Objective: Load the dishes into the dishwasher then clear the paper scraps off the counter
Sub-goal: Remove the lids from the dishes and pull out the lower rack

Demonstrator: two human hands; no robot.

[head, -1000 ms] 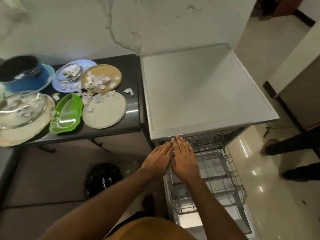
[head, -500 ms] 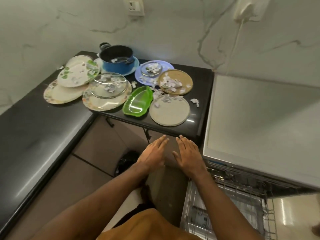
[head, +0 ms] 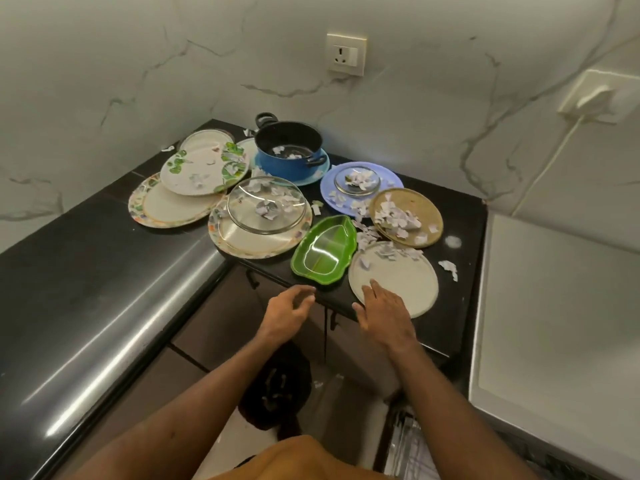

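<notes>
Green dish point(head: 323, 252) long axis near-left to far-right. Left hand point(head: 289, 308), right hand point(head: 384, 313) empty, fingers point(head: 375, 289) apart.

Left hand point(head: 287, 311), right hand point(head: 384, 315), forearms point(head: 194, 393) bare; plain mustard-orange garment point(head: 304, 460) on torso.

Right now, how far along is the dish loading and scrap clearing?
Done: nothing that shows. In hand: the right hand, open, reaches the near edge of the beige plate; the left hand hovers empty by the green dish. Left: everything on the counter, including the floral plates, blue pot, glass lid, then the paper scraps.
</notes>
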